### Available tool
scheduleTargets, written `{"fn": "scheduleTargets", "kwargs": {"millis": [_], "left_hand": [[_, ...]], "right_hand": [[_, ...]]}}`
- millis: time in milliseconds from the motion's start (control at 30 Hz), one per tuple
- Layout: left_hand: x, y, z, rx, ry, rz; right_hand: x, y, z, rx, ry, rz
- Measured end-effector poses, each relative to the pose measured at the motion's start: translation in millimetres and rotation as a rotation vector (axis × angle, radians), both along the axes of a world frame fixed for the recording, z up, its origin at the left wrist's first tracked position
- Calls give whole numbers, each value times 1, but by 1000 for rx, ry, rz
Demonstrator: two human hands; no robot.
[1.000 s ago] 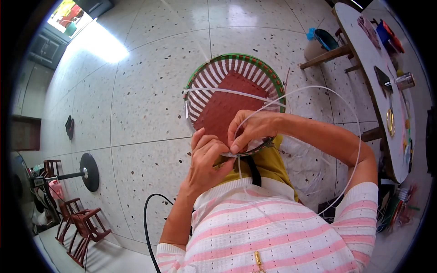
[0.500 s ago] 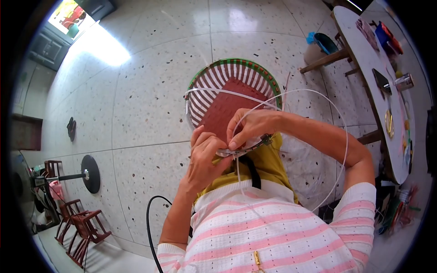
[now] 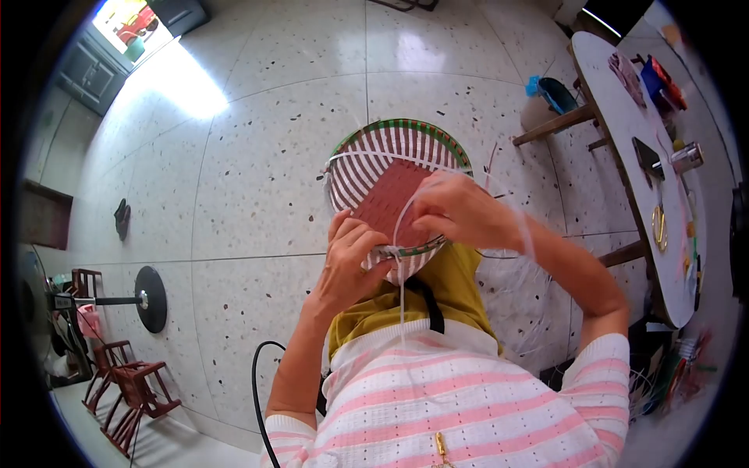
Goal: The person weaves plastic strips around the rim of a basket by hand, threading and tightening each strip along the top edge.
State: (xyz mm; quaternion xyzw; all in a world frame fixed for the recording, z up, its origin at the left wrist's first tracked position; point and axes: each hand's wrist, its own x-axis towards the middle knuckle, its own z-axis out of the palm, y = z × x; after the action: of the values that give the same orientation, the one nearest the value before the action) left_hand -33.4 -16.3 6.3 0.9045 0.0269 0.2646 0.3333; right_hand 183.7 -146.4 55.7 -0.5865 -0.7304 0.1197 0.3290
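A round woven basket with a dark red base, white and reddish striped walls and a green rim rests tilted at my lap. My left hand pinches the near rim at its left part. Over the basket's right side is my right hand, its fingers curled and closed on a thin white strip. That strip runs down to the rim beside my left fingers. Another white strip hangs from the rim toward my sweater. A white band crosses the far part of the basket.
A long table at the right bears scissors, a metal can and cloth. Near its leg stands a bin. Wooden chairs and a round black stand base are at the left. A black cable curves beside me.
My right hand has moved up and right from the rim, drawing the white strip; its large loop has shrunk and blurred. The basket sits lower in view and more tilted. My left hand stays on the rim.
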Motion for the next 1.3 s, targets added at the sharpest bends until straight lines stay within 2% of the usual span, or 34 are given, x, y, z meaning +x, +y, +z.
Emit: {"fn": "scheduleTargets", "kwargs": {"millis": [100, 200, 333, 367, 433, 500, 567, 633, 667, 800, 867, 1000, 1133, 1200, 1233, 1300], "left_hand": [[2, 3, -5, 3, -20, -11], [6, 4, -7, 3, -46, -12], [7, 1, -9, 19, -82, -5], [6, 0, -9, 25, -82, 4], [5, -4, -9, 52, -87, 15], [6, -7, -9, 63, -92, 18], [8, -9, -8, 72, -102, 20], [8, -8, -7, 64, -100, 26], [8, -6, -7, 67, -102, 31], [11, 0, -8, 5, -109, 46], [15, 4, -10, 3, -128, 49], [22, 2, -14, 18, -126, 58], [25, 2, -12, 14, -129, 109], [29, 1, -8, 2, -153, 153], [32, 1, -6, -14, -178, 191], [38, 4, -8, -19, -189, 236]], "right_hand": [[-25, -37, 15, 86, -73, -94], [-68, -59, 4, 63, -177, -95], [-81, -53, -33, 240, 54, -116], [-79, -48, -32, 335, 121, -144], [-66, -39, -25, 357, 152, -197], [-56, -33, 1, -171, 508, -284], [-51, -18, 6, -200, 556, -285], [-50, -7, 3, -370, 975, -304], [-52, -5, 7, -357, 1003, -329], [-72, -24, 4, -197, 952, -407], [-79, -32, -11, 151, 218, -337], [-70, -26, -36, 327, 0, -297], [-68, -24, -35, 350, 147, -288], [-70, -39, -12, 360, 336, -153], [-72, -47, -2, 362, 335, -147], [-77, -68, 17, 351, 667, -36]]}}
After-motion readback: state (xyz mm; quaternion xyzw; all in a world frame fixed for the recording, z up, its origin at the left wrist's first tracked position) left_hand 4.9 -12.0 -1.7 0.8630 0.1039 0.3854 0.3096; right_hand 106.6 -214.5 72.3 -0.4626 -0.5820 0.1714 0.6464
